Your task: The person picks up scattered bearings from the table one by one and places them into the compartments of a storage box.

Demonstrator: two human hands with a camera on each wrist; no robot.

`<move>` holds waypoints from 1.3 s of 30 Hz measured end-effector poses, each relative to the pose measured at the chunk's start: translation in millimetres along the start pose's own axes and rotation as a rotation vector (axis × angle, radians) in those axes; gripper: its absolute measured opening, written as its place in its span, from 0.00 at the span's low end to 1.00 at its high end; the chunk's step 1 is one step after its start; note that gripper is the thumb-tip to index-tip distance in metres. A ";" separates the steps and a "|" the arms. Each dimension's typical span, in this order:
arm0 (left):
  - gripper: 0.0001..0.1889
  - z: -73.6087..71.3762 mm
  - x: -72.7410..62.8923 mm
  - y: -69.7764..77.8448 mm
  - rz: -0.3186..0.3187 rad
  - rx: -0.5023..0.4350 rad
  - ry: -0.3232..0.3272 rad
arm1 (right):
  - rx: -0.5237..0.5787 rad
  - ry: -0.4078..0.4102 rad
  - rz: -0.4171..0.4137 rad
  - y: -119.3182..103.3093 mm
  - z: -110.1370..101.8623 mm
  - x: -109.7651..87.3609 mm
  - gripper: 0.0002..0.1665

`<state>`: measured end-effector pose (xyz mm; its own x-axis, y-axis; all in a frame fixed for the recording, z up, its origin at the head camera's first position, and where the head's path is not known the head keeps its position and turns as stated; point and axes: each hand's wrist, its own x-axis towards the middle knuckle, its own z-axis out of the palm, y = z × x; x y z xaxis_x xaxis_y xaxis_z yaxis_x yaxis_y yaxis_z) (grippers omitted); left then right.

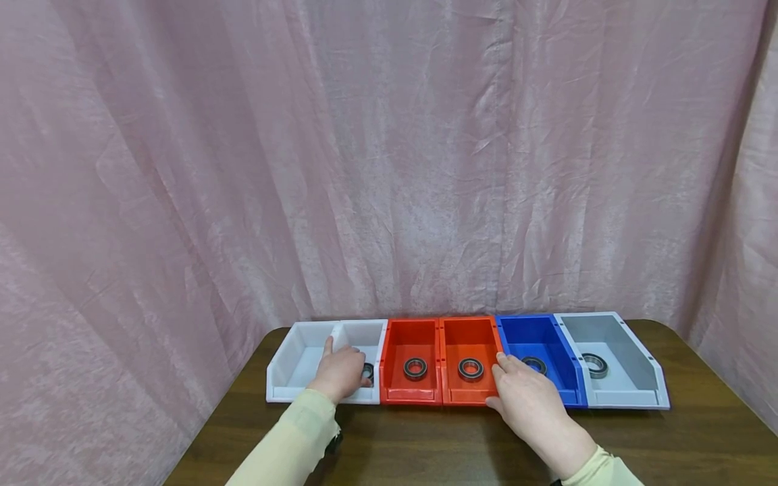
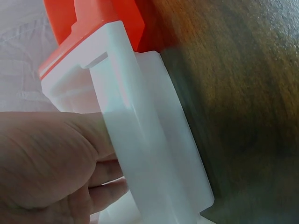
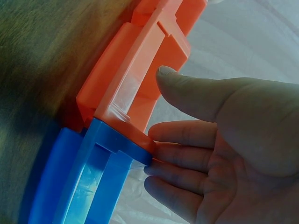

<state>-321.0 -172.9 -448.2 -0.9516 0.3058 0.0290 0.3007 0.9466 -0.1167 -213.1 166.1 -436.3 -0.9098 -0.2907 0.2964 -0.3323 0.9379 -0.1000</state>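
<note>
My left hand reaches into the second white bin from the left, index finger extended, thumb beside a ball bearing. In the left wrist view, the bin's front wall hides the fingertips, and no bearing shows there. My right hand is at the join of the right-hand red bin and the blue bin. In the right wrist view, its fingers are apart from the thumb, holding nothing. Bearings lie in the red bin and, partly hidden, the blue one.
Another red bin holds a bearing, as does the pale grey bin at the right end. An outer white bin stands at the left end. The row sits on a brown wooden table before a pink curtain.
</note>
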 end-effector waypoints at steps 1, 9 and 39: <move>0.16 -0.6 -0.6 -0.4 0.003 0.000 0.003 | 0.002 -0.002 0.001 -0.1 -0.3 0.2 0.34; 0.16 -4.9 -8.2 -2.9 0.039 0.012 0.075 | -0.005 -0.003 -0.001 1.4 0.0 0.6 0.34; 0.32 -25.0 -54.8 1.2 0.110 -0.017 0.277 | -0.006 0.009 -0.005 -0.3 -0.4 -0.6 0.33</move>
<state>-266.9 -185.9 -425.1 -0.8608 0.4203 0.2870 0.4040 0.9072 -0.1171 -212.3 166.0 -436.1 -0.9058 -0.2941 0.3050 -0.3354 0.9375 -0.0923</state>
